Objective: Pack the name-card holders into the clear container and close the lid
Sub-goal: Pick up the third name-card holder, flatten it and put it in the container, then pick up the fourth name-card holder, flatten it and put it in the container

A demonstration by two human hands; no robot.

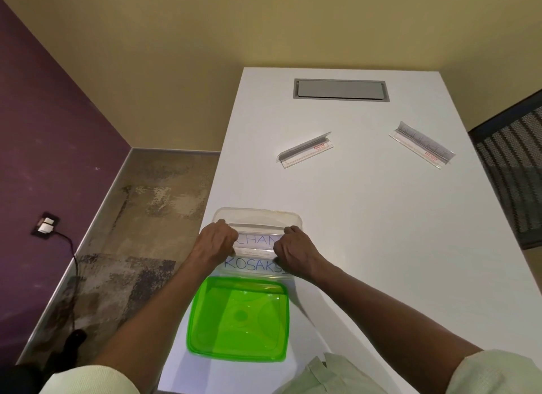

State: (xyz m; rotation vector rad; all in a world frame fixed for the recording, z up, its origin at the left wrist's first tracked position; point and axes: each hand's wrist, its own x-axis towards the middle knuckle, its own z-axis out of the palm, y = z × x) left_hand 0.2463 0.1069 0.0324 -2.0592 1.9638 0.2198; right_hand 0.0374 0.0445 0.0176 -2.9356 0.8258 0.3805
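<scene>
Looking down from the head view, a name-card holder (258,241) marked "CHAN" is gripped at its ends by the left hand (215,242) and right hand (294,251), fingers curled shut on it, inside the clear container (258,214). Its long axis runs hand to hand. Two holders remain beyond the hands: one (305,150) ahead, another (422,147) far right, judged nearer the right hand. The green lid (239,317) lies just behind the wrists.

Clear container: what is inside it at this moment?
The clear container holds two name-card holders: one lettered KOSAKS at the near side, one reading CHAN gripped by the left hand and right hand. Anything beneath them is hidden.
</scene>
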